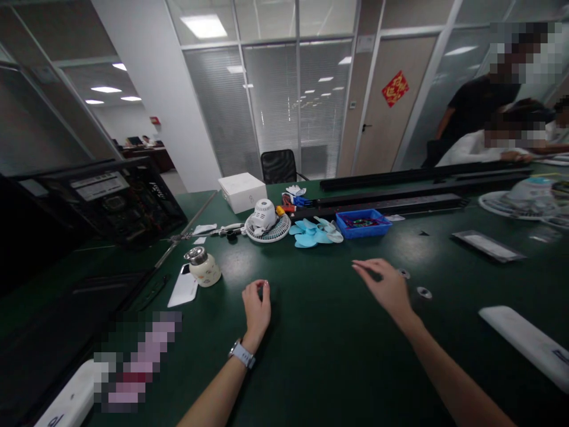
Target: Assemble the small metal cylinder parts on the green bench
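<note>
My left hand (pixel 256 308) hovers over the dark green table, a watch on its wrist. Its fingers curl in toward the thumb, and whether anything small is between them is hidden. On the right, my right hand (pixel 386 290) is raised above the table with thumb and index fingertips brought together; nothing shows between them. Two small round metal-looking parts (pixel 424 292) lie just beside it. A cream jar-shaped bottle with a metal lid (pixel 205 268) stands left of my left hand. Beyond both hands are light blue fan blades (pixel 311 232) and a white fan head with its grille (pixel 267 222).
Behind are a blue tray (pixel 367 232) of wires, a white box (pixel 243 193) and long black bars (pixel 391 204). A white phone-like slab (pixel 183 289) lies left; a white elongated device (pixel 524 338) lies right. An opened black panel (pixel 120 198) stands left. People sit and stand far right.
</note>
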Demonstrator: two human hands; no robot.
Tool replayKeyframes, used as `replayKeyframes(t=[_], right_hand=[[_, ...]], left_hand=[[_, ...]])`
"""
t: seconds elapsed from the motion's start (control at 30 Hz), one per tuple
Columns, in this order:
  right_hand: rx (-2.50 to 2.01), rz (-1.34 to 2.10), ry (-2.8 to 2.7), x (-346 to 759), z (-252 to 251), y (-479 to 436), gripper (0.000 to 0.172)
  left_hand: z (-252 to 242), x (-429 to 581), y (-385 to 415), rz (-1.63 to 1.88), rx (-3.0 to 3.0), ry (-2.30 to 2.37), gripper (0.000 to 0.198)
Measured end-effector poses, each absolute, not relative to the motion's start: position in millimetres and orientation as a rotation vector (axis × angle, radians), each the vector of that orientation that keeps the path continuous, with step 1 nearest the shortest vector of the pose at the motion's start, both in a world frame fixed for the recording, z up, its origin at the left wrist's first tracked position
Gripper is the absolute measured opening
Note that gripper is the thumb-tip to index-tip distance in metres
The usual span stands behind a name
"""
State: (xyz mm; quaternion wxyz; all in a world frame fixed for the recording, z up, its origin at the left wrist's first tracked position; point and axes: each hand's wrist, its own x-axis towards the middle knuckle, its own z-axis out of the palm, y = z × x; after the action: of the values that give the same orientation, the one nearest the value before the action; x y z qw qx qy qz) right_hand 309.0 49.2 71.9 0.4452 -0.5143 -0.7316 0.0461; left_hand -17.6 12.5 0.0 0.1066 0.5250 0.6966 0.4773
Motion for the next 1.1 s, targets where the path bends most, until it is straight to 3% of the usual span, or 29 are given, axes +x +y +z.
replayKeyframes(t=[0.1, 0.23, 0.77, 0.83, 0.97, 1.03, 1.1], right_hand=[[-1.548, -0.026, -1.556, 378.9, 69.7, 61.6, 0.043], [-1.838, 0.062, -1.561, 418.4, 51.8, 70.9, 0.044], [-2.021, 0.224, -1.544, 426.6, 39.3, 79.7, 0.048], [-1.995, 0.341, -1.504, 433.8, 43.5, 77.9, 0.054], [-1.855, 0.555, -1.455, 462.1, 50.2, 67.2, 0.084], [-1.842, 0.681, -1.518, 474.1, 48.6, 62.1, 0.079], [-1.838, 0.859, -1.622, 479.7, 45.5, 59.4, 0.062]], left_hand=[[-1.5, -18.6, 13.3, 1.407, 1.557, 2.061, 0.041], [-3.7, -19.4, 14.1, 1.407, 1.574, 2.063, 0.04], [-2.5, -17.6, 14.4, 1.404, 1.589, 2.061, 0.037], [-1.3, -17.3, 13.6, 1.4, 1.586, 2.057, 0.037], [-0.6, -17.3, 12.6, 1.392, 1.579, 2.055, 0.036], [-0.9, -17.3, 12.7, 1.388, 1.577, 2.056, 0.036], [-1.4, -17.3, 13.1, 1.384, 1.578, 2.056, 0.036]])
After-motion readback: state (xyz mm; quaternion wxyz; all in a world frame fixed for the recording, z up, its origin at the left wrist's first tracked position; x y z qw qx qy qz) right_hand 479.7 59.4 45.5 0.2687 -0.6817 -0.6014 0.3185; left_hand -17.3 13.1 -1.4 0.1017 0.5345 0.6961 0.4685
